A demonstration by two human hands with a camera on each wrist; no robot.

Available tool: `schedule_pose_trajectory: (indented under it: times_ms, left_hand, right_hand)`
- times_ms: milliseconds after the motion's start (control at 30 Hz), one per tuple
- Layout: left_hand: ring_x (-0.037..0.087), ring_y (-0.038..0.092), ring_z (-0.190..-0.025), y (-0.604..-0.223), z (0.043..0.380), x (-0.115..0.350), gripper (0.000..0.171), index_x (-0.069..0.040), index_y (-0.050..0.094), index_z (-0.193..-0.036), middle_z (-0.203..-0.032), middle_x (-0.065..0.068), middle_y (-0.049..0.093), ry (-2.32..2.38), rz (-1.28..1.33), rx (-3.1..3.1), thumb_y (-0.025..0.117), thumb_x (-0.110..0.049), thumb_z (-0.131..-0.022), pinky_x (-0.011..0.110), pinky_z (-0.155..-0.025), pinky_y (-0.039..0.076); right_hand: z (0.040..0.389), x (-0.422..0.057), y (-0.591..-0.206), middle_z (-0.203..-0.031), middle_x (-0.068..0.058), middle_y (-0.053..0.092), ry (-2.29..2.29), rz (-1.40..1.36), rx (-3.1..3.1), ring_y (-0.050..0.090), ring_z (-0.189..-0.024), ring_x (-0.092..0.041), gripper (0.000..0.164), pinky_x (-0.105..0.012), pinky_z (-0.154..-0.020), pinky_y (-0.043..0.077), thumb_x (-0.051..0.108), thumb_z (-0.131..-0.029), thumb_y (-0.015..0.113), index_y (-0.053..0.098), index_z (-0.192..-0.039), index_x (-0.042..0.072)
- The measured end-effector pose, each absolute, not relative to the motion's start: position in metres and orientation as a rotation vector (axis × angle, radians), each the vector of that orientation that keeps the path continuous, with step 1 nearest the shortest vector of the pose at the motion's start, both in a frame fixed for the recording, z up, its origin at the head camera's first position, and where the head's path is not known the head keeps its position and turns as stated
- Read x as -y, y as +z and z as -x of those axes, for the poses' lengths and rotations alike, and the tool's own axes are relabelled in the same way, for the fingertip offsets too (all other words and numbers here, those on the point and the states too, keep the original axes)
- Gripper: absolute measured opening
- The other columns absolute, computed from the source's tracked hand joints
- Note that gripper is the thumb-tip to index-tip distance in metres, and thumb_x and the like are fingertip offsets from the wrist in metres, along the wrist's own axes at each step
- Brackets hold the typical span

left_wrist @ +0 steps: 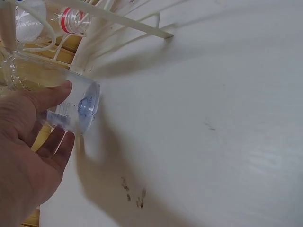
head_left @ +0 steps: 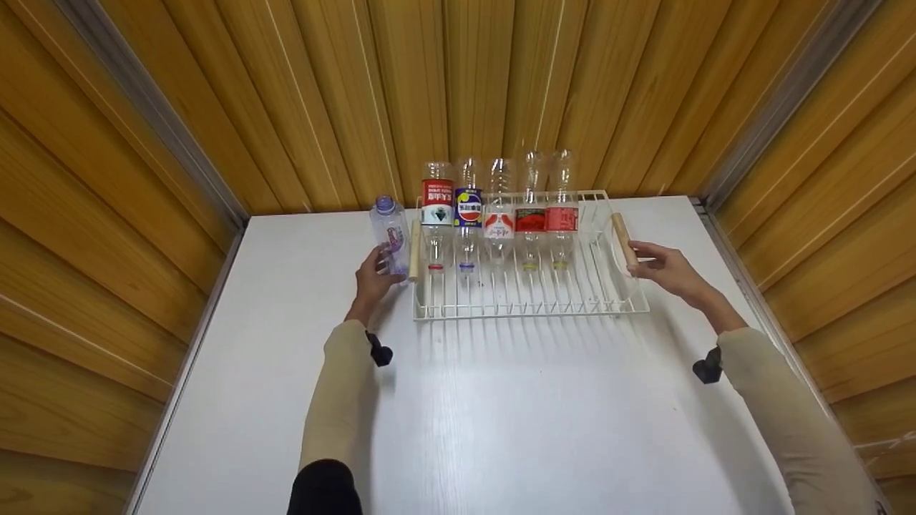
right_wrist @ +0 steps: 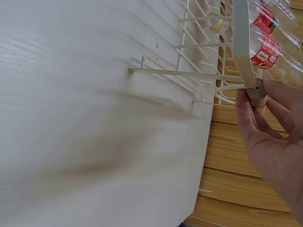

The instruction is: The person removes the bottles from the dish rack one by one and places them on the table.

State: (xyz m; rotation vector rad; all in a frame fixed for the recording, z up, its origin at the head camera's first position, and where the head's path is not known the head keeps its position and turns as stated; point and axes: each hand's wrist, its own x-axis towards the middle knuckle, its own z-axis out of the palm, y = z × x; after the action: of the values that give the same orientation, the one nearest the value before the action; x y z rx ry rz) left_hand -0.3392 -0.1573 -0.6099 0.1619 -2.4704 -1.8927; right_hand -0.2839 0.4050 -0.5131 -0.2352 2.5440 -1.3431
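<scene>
My left hand holds a clear plastic bottle by its lower part, just left of the white wire rack. That bottle has its neck up; in the left wrist view its bluish base shows past the thumb. Whether the base touches the table, I cannot tell. My right hand pinches the near end of the rack's right wooden handle. Several empty bottles stand neck down in the rack, among them a red-and-white labelled bottle at the left and a pink-labelled bottle at the right.
A second wooden handle is on the rack's left side, close to the held bottle. The white table ends at wood-patterned corrugated walls behind and on both sides.
</scene>
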Motion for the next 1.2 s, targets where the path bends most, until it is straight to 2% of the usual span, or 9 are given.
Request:
schedule_pose_trajectory:
  times_ms: [100, 200, 400, 467, 633, 700, 967, 1033, 1200]
  left_hand:
    - [0.044, 0.054, -0.135, -0.607, 0.342, 0.155, 0.078, -0.006, 0.049, -0.148, -0.149, 0.024, 0.054, -1.890, -0.162, 2.463, 0.074, 0.016, -0.077, 0.051, -0.110, 0.049]
    - [0.045, 0.055, -0.134, -0.606, 0.344, 0.154, 0.077, -0.005, 0.050, -0.148, -0.148, 0.024, 0.054, -1.864, -0.166, 2.482, 0.074, 0.016, -0.077, 0.051, -0.110, 0.049]
    - [0.045, 0.050, -0.138, -0.604, 0.345, 0.154, 0.080, -0.005, 0.043, -0.152, -0.153, 0.025, 0.048, -1.803, -0.187, 2.536, 0.074, 0.013, -0.080, 0.050, -0.114, 0.046]
    - [0.045, 0.049, -0.140, -0.604, 0.346, 0.154, 0.083, -0.004, 0.039, -0.154, -0.154, 0.027, 0.047, -1.786, -0.198, 2.542, 0.075, 0.011, -0.081, 0.049, -0.115, 0.044]
    - [0.043, 0.045, -0.143, -0.604, 0.345, 0.156, 0.090, -0.003, 0.030, -0.158, -0.156, 0.027, 0.043, -1.818, -0.218, 2.557, 0.078, 0.005, -0.082, 0.048, -0.119, 0.040]
    - [0.041, 0.042, -0.145, -0.602, 0.343, 0.159, 0.091, -0.004, 0.027, -0.159, -0.157, 0.026, 0.041, -1.852, -0.236, 2.559, 0.078, 0.002, -0.083, 0.048, -0.120, 0.038]
    - [0.038, 0.044, -0.143, -0.586, 0.327, 0.181, 0.082, -0.008, 0.032, -0.157, -0.155, 0.022, 0.045, -1.879, -0.313, 2.604, 0.077, -0.010, -0.089, 0.050, -0.117, 0.041]
    - [0.037, 0.046, -0.141, -0.583, 0.320, 0.186, 0.076, -0.007, 0.035, -0.155, -0.152, 0.022, 0.048, -1.889, -0.304, 2.614, 0.076, -0.013, -0.091, 0.049, -0.115, 0.043]
    - [0.034, 0.057, -0.129, -0.581, 0.304, 0.193, 0.061, 0.000, 0.044, -0.149, -0.142, 0.025, 0.055, -1.931, -0.232, 2.636, 0.070, -0.015, -0.096, 0.045, -0.105, 0.050]
  right_hand:
    - [0.284, -0.405, -0.512, -0.153, -0.033, 0.042, -1.349, 0.233, -2.538, 0.055, -0.100, 0.012, 0.067, -0.005, -0.086, 0.048, 0.023, -0.102, 0.063, 0.033, -0.158, 0.002]
    - [0.284, -0.404, -0.512, -0.155, -0.033, 0.041, -1.346, 0.232, -2.531, 0.056, -0.104, 0.008, 0.068, -0.005, -0.086, 0.048, 0.025, -0.103, 0.063, 0.032, -0.159, 0.002]
    - [0.283, -0.400, -0.511, -0.155, -0.032, 0.040, -1.345, 0.248, -2.550, 0.061, -0.122, -0.023, 0.065, -0.005, -0.086, 0.047, 0.023, -0.103, 0.062, 0.033, -0.157, 0.000]
    - [0.283, -0.399, -0.511, -0.155, -0.032, 0.040, -1.340, 0.246, -2.557, 0.060, -0.124, -0.027, 0.065, -0.004, -0.086, 0.047, 0.022, -0.103, 0.061, 0.034, -0.157, 0.000]
    - [0.285, -0.402, -0.513, -0.154, -0.034, 0.040, -1.333, 0.225, -2.550, 0.059, -0.114, -0.006, 0.064, -0.004, -0.086, 0.047, 0.017, -0.104, 0.060, 0.032, -0.158, -0.001]
    - [0.285, -0.404, -0.513, -0.154, -0.035, 0.040, -1.331, 0.220, -2.550, 0.057, -0.112, -0.003, 0.063, -0.004, -0.085, 0.046, 0.015, -0.104, 0.060, 0.032, -0.158, -0.002]
    - [0.286, -0.403, -0.510, -0.155, -0.034, 0.040, -1.307, 0.232, -2.561, 0.059, -0.126, -0.031, 0.063, -0.004, -0.086, 0.047, 0.020, -0.104, 0.060, 0.033, -0.158, 0.000]
    - [0.285, -0.402, -0.510, -0.155, -0.034, 0.040, -1.303, 0.235, -2.562, 0.060, -0.126, -0.030, 0.064, -0.005, -0.086, 0.047, 0.022, -0.104, 0.060, 0.033, -0.158, 0.001]
    - [0.283, -0.403, -0.510, -0.154, -0.034, 0.040, -1.298, 0.241, -2.565, 0.061, -0.120, -0.017, 0.065, -0.005, -0.085, 0.047, 0.024, -0.104, 0.060, 0.033, -0.158, 0.001]
